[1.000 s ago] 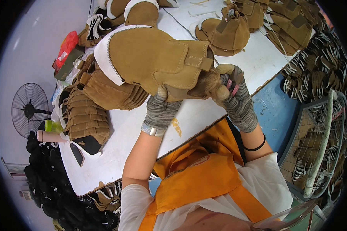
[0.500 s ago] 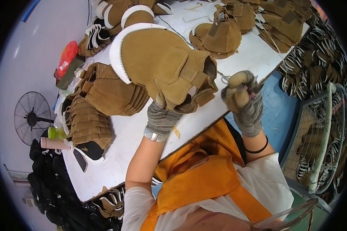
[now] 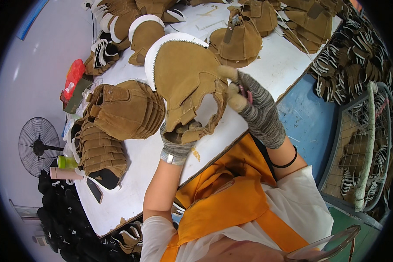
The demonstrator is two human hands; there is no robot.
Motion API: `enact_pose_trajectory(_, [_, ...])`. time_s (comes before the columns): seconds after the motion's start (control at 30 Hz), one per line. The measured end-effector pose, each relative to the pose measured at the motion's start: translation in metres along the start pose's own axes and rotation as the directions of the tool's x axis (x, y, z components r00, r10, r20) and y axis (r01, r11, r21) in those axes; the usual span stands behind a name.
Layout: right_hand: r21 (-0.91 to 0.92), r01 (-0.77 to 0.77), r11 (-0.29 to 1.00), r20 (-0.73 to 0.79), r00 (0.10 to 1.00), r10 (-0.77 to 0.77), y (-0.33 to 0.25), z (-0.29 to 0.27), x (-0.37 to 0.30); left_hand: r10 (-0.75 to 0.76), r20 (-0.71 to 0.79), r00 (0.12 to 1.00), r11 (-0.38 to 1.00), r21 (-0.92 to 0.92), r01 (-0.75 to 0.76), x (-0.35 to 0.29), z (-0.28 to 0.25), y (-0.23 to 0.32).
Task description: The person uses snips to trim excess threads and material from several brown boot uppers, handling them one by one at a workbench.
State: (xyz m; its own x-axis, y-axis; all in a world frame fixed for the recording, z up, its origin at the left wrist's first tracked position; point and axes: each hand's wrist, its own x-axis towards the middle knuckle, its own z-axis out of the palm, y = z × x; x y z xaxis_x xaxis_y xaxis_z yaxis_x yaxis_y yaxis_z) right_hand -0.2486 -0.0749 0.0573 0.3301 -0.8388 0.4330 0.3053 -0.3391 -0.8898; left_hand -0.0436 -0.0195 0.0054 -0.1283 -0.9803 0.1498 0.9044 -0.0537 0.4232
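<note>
Above table (image 3: 139, 174), hands grip suede upper (image 3: 185, 83).

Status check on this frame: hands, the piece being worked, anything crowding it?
Left hand grips tan suede boot upper at its lower edge. Right hand pinches its right edge. Stacked suede pieces close at left, not touching.

Grey knit gloves, orange apron, white shirt, black wristband (image 3: 288, 162)

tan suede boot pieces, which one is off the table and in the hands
The tan suede upper with the white fleece edge, gripped below by the left hand and pinched at its right edge by the right hand; the rest lie stacked on the table.
</note>
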Motion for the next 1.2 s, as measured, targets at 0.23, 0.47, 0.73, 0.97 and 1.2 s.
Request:
enact_pose_trajectory(0.23, [-0.042,-0.041,0.998,0.171,0.984,0.047,-0.014,0.001,0.006,-0.096,-0.259,0.961,0.994,-0.074,0.079,0.005,-0.015,0.009])
enact_pose_trajectory(0.47, [0.247,-0.01,0.969,-0.178,0.982,0.055,-0.009,0.0,0.001,-0.026,0.273,0.962,0.943,-0.314,0.115,0.002,-0.013,0.003])
enact_pose_trajectory(0.73, [-0.656,-0.077,0.751,-0.114,0.993,0.002,-0.012,-0.077,0.003,0.111,-0.01,0.994,0.993,-0.028,-0.112,-0.001,-0.032,0.008])
enact_pose_trajectory(0.97, [-0.787,-0.126,0.604,-0.3,0.934,-0.195,-0.011,-0.083,-0.004,0.019,-0.114,0.993,0.999,-0.027,-0.023,0.006,-0.001,0.006])
enact_pose_trajectory(1.2, [-0.575,-0.041,0.817,-0.262,0.956,-0.136,-0.017,-0.045,-0.003,0.127,-0.006,0.992,0.86,0.498,-0.107,0.003,-0.036,0.007])
